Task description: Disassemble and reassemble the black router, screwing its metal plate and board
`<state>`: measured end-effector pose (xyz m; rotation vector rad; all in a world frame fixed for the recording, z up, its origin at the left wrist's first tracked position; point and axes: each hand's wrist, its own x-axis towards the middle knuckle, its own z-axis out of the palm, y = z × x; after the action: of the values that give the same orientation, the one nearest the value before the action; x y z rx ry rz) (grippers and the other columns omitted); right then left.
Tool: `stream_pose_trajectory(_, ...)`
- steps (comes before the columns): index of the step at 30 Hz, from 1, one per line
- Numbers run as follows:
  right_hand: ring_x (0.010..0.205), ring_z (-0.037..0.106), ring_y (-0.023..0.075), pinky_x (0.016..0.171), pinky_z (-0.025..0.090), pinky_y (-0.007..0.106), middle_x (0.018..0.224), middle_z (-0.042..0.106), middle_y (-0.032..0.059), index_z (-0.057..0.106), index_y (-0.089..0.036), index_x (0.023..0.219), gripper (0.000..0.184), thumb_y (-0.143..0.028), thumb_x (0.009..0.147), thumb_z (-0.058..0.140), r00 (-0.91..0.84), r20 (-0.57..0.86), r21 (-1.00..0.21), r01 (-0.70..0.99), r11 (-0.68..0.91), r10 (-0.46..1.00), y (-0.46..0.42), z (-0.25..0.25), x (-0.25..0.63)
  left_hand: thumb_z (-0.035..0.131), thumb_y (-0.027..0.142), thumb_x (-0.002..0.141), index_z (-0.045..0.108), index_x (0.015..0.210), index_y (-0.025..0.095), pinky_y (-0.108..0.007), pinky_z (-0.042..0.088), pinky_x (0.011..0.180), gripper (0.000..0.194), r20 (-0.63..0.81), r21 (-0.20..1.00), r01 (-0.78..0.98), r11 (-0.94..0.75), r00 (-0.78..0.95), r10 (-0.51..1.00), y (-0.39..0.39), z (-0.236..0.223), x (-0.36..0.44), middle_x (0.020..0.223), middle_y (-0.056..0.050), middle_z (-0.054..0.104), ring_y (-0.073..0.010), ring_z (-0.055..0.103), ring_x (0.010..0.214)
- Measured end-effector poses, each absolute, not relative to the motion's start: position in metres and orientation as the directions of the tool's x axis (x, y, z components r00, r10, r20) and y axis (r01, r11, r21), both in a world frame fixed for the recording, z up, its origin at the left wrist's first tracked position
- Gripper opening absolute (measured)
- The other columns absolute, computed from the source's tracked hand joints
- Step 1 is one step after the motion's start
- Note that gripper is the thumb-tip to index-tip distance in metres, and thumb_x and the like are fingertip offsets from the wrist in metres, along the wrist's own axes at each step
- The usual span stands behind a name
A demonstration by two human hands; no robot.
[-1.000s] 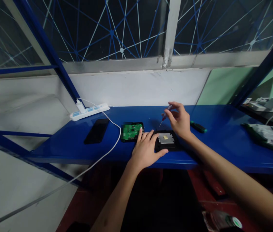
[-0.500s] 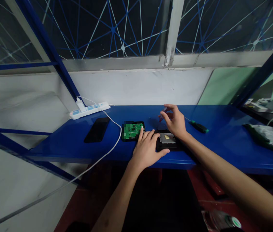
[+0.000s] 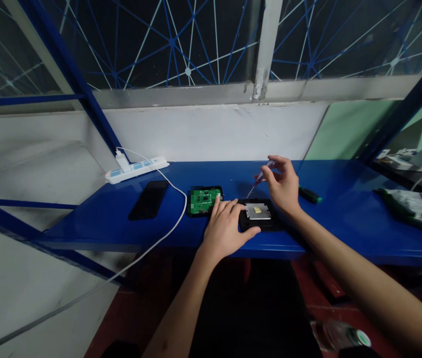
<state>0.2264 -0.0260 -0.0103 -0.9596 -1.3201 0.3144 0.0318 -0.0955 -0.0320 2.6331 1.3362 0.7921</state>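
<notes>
My right hand (image 3: 284,185) pinches a small screwdriver (image 3: 259,178) with a see-through, reddish-purple handle. Its thin shaft slants down to the left, the tip near the far edge of a black casing (image 3: 244,226). Inside that casing is a silver metal plate (image 3: 265,214) with a small yellowish patch. My left hand (image 3: 226,226) lies with fingers spread, its thumb and forefinger along the casing's left side. The other fingertips reach a green circuit board (image 3: 204,200) set in a black shell just to the left, hiding its right corner.
A green-and-black screwdriver (image 3: 310,195) lies right of my right hand. Left are a black phone (image 3: 148,200), a white power strip (image 3: 136,170) and a white cable (image 3: 175,226) crossing the blue table (image 3: 345,219). A plastic packet (image 3: 416,209) lies far right; a bottle (image 3: 341,335) is below.
My right hand has shifted right and slightly up, and the small screwdriver now points down toward the casing. More of the silver plate shows. My left hand has stayed in place.
</notes>
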Motion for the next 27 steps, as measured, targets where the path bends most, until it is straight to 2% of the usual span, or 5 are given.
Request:
stream_pose_trajectory(6, 0.071, 0.071, 0.0166, 0.061, 0.063, 0.031, 0.084, 0.067, 0.0009, 0.059, -0.026, 0.114, 0.032, -0.043, 0.088, 0.068, 0.297, 0.588, -0.809, 0.211, 0.549, 0.752, -0.0222, -0.0109, 0.234, 0.069, 0.055, 0.09, 0.059, 0.117, 0.023, -0.057, 0.02, 0.125, 0.043, 0.456, 0.325, 0.728, -0.604, 0.439, 0.774, -0.0953, -0.0321, 0.0321, 0.137, -0.01, 0.062, -0.0293, 0.05, 0.136)
stream_pose_trajectory(17, 0.061, 0.068, 0.0162, 0.06, 0.062, 0.035, 0.08, 0.07, 0.0022, 0.059, -0.022, 0.11, 0.035, -0.043, 0.084, 0.068, 0.234, 0.457, -0.89, 0.129, 0.438, 0.858, -0.0172, -0.0168, 0.2333, 0.07, 0.05, 0.09, 0.059, 0.109, 0.026, -0.057, 0.018, 0.125, 0.032, 0.495, 0.333, 0.738, -0.586, 0.392, 0.775, -0.0925, -0.033, 0.0316, 0.123, -0.005, 0.066, -0.0286, 0.055, 0.125)
stream_pose_trajectory(27, 0.055, 0.063, 0.0139, 0.059, 0.057, 0.035, 0.081, 0.07, 0.0028, 0.06, -0.02, 0.109, 0.037, -0.044, 0.082, 0.069, 0.228, 0.42, -0.907, 0.153, 0.393, 0.879, -0.0173, -0.0176, 0.2329, 0.068, 0.05, 0.092, 0.06, 0.109, 0.025, -0.057, 0.014, 0.126, 0.031, 0.489, 0.326, 0.733, -0.598, 0.411, 0.77, -0.0938, -0.032, 0.0312, 0.122, -0.005, 0.066, -0.0288, 0.054, 0.126)
